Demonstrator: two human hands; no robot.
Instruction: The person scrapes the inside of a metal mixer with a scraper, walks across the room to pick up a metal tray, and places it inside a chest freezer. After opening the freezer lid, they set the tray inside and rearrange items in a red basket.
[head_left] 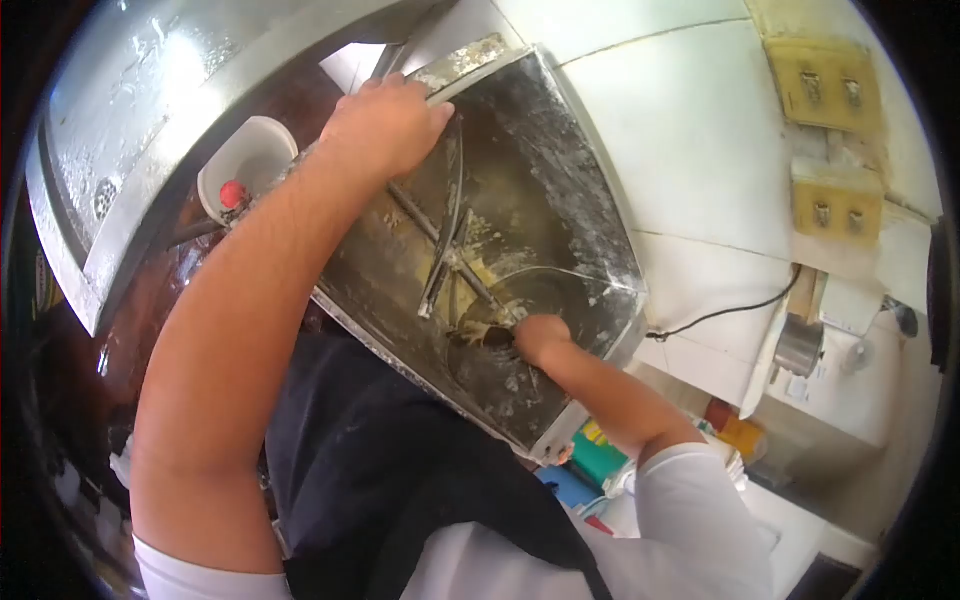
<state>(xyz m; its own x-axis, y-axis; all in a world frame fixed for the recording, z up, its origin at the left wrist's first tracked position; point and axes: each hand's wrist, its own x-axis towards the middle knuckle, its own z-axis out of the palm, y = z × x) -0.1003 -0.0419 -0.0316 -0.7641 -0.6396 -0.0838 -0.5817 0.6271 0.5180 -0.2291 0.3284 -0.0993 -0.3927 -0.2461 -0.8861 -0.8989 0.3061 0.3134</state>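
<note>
A metal mixer tub [612,170] with a dusty, floury rim lies in front of me, its inner walls smeared with pale, dough-like residue. Across its inside runs a metal mixing shaft [415,212] with crossing bars [440,262]. My left hand [385,125] is closed over the tub's upper left edge, fingertips partly hidden behind it. Deep in the tub, at the shaft's lower end, my right hand [543,340] is closed beside a dark patch and yellowish residue. Its fingers face away, so what they hold, if anything, is hidden.
A wet steel sink [120,215] stands at upper left, beside a white container [250,165] with a red ball-like thing [232,193]. Stained outlets [822,85] are on the tiled wall, with a black cable [735,315] below. Coloured packages [600,455] lie at lower right.
</note>
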